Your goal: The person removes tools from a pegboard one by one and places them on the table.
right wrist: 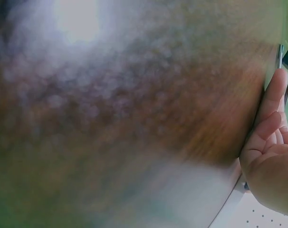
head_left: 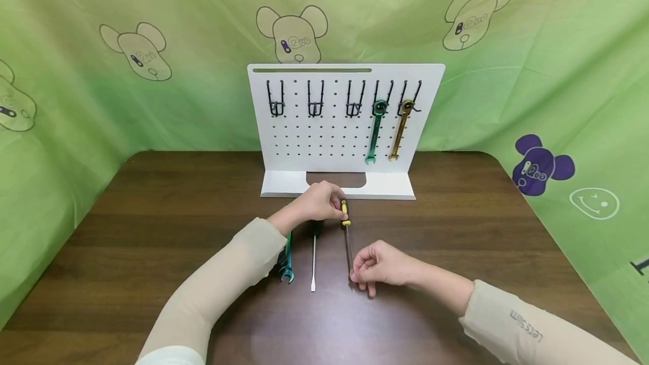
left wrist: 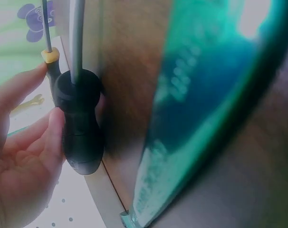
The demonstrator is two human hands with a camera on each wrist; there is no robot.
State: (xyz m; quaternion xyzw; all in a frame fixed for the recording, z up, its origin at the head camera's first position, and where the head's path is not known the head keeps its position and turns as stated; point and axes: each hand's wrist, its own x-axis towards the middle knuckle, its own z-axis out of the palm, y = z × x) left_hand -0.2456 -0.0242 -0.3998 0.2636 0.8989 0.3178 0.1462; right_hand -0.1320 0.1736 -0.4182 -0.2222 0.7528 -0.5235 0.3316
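Note:
A screwdriver with a yellow-and-black handle [head_left: 345, 214] lies on the table, pointing toward the person. My left hand [head_left: 320, 201] pinches its handle between thumb and fingers, while the fingertips of my right hand [head_left: 382, 266] pinch the shaft near its tip. To the left lies a black-handled flat screwdriver [head_left: 314, 266], its handle partly behind the left hand; the left wrist view shows that black handle [left wrist: 82, 133] close by. Farther left, a blue-green wrench [head_left: 287, 269] is partly covered by the left forearm. The right wrist view hardly shows the held screwdriver.
A white pegboard [head_left: 304, 165] stands at the back of the brown table [head_left: 446, 230]. Black double hooks [head_left: 315, 100] line its upper part. A green wrench [head_left: 374, 134] and a gold wrench [head_left: 400, 134] hang on the two right-hand hooks.

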